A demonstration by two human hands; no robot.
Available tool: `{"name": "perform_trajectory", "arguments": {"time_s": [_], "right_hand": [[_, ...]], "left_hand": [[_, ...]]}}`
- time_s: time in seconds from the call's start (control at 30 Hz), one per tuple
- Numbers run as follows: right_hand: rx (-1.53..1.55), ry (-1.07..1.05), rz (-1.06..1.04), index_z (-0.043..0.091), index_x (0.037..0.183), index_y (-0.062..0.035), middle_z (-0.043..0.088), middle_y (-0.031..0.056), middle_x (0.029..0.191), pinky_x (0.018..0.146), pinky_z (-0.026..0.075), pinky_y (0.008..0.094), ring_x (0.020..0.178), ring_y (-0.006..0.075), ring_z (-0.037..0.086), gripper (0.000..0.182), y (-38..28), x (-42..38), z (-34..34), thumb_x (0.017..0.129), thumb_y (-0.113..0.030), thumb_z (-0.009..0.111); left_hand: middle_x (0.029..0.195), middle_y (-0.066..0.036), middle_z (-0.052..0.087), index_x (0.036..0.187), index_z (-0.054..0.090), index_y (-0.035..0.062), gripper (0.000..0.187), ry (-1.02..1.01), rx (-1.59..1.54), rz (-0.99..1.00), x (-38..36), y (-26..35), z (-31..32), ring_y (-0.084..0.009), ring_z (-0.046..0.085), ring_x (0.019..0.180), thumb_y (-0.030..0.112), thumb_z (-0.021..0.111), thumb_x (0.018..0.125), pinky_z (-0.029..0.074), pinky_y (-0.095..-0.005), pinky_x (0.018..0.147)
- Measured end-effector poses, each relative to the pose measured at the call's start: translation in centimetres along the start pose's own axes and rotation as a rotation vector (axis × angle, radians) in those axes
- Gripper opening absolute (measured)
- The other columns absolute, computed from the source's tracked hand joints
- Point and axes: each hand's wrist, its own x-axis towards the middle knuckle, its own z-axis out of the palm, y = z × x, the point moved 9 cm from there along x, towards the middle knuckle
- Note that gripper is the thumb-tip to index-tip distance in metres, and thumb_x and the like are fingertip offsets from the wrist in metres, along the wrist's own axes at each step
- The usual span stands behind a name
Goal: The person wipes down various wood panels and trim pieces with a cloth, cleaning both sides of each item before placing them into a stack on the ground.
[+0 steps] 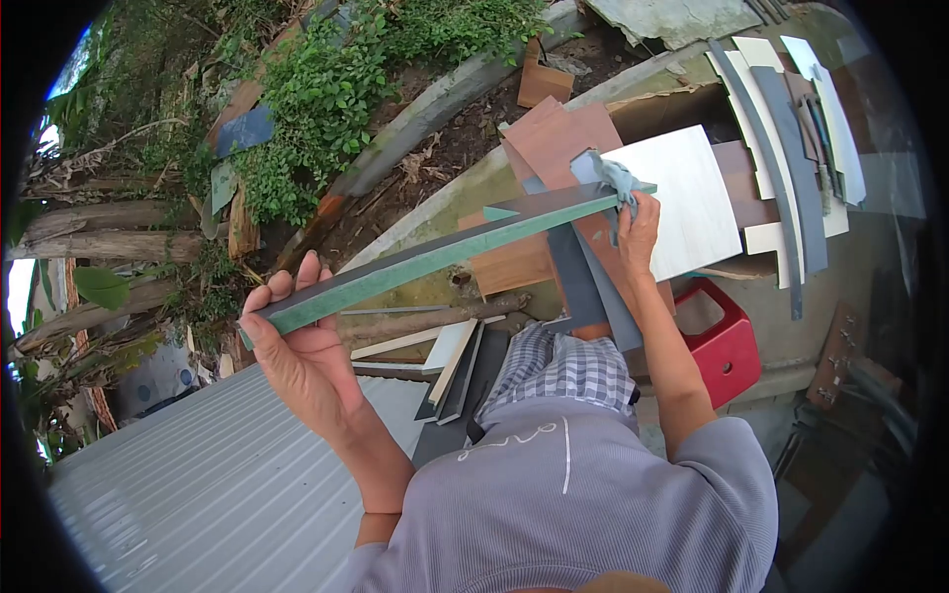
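Note:
A long narrow board strip (425,252), dark on its upper face and green along its edge, stretches across in front of me. My left hand (314,361) supports its left end, thumb on the near side and fingers behind. Near the far right end, my right hand (641,232) is closed around a light blue cloth (620,180) that lies over the strip. The right fingertips are partly hidden by the cloth. A notch-like pointed green piece (501,212) shows along the strip's upper edge.
Behind the strip lie brown boards (559,138) and a white panel (682,203). A red plastic stool (720,346) stands by my right arm. Grey and white strips (786,148) are stacked at the right. Corrugated metal sheet (227,484) spreads at the lower left, with plants (326,119) beyond.

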Motion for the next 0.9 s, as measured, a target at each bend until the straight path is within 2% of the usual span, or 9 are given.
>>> {"name": "perform_trajectory", "arguments": {"time_s": [0.23,0.33,0.5,0.57,0.6,0.73,0.8,0.83,0.9], "right_hand": [[-0.323,-0.125,0.571,0.048,0.111,-0.0085,0.049,0.0171,0.099,0.080,0.041,0.0422,0.096,0.0341,0.049,0.031,15.7,-2.0,0.8,0.081,-0.012,0.054],[-0.364,-0.073,0.608,0.048,0.111,-0.0077,0.049,0.0166,0.098,0.080,0.041,0.0425,0.096,0.0341,0.049,0.032,17.4,-2.4,-1.0,0.080,-0.015,0.055],[-0.185,0.031,0.331,0.050,0.105,-0.0017,0.051,0.0181,0.104,0.084,0.040,0.0376,0.095,0.0313,0.052,0.029,17.2,-1.5,-3.7,0.081,-0.018,0.050],[0.183,-0.072,0.672,0.050,0.104,0.0016,0.054,0.0156,0.100,0.084,0.039,0.0322,0.092,0.0245,0.052,0.030,18.4,-2.1,-3.8,0.081,-0.018,0.048],[0.180,-0.069,0.675,0.050,0.104,0.0016,0.054,0.0156,0.100,0.084,0.039,0.0322,0.092,0.0245,0.052,0.030,18.3,-2.1,-4.1,0.081,-0.018,0.048],[0.469,0.037,0.555,0.051,0.103,0.0002,0.054,0.0075,0.092,0.080,0.038,0.0268,0.087,0.0150,0.049,0.025,14.2,0.4,-5.4,0.084,-0.017,0.047],[0.630,-0.105,0.494,0.050,0.101,-0.0013,0.052,0.0049,0.090,0.078,0.038,0.0252,0.085,0.0122,0.047,0.023,8.0,2.6,-5.7,0.084,-0.017,0.048],[0.629,-0.100,0.496,0.050,0.101,-0.0013,0.052,0.0049,0.090,0.078,0.038,0.0252,0.085,0.0122,0.047,0.023,5.4,3.4,-6.6,0.084,-0.017,0.048],[0.779,-0.356,0.409,0.050,0.100,-0.0029,0.051,0.0028,0.089,0.076,0.038,0.0239,0.084,0.0102,0.046,0.022,-1.4,4.4,-6.0,0.084,-0.019,0.050]], "left_hand": [[0.105,-0.014,0.054,0.105,0.050,0.0024,0.034,0.061,0.073,0.004,0.2,0.2,0.2,-0.0336,0.048,0.109,0.032,0.045,0.090,0.041,-0.0474,0.094],[0.098,-0.014,0.056,0.109,0.046,0.0030,0.037,0.134,0.065,-0.117,-0.1,-0.7,0.7,-0.0346,0.054,0.102,0.033,0.049,0.088,0.045,-0.0481,0.089],[0.088,-0.010,0.056,0.110,0.044,0.0030,0.038,0.145,0.072,-0.131,-0.4,-2.1,-0.4,-0.0353,0.055,0.099,0.031,0.053,0.087,0.043,-0.0496,0.090],[0.084,-0.008,0.056,0.108,0.045,0.0032,0.036,0.150,0.095,-0.094,-0.7,-2.1,-0.5,-0.0350,0.056,0.098,0.031,0.054,0.086,0.043,-0.0495,0.090],[0.080,-0.006,0.055,0.105,0.047,0.0042,0.035,0.102,0.078,-0.050,-0.7,-2.0,-0.1,-0.0345,0.057,0.095,0.032,0.053,0.086,0.043,-0.0497,0.090],[0.075,-0.005,0.054,0.097,0.049,0.0076,0.031,-0.107,0.026,0.045,-1.4,-1.1,2.7,-0.0329,0.060,0.090,0.036,0.052,0.085,0.042,-0.0511,0.091],[0.073,-0.006,0.055,0.097,0.048,0.0089,0.033,-0.188,0.036,0.066,-2.0,-0.8,3.5,-0.0344,0.060,0.087,0.039,0.051,0.084,0.041,-0.0536,0.090],[0.073,-0.006,0.056,0.097,0.047,0.0086,0.033,-0.352,0.026,0.089,-2.6,-0.5,5.3,-0.0359,0.060,0.087,0.039,0.051,0.084,0.040,-0.0547,0.090],[0.074,-0.009,0.059,0.098,0.045,0.0079,0.034,-0.606,0.016,0.114,-4.0,0.1,7.8,-0.0410,0.058,0.088,0.039,0.050,0.084,0.039,-0.0572,0.088]]}}
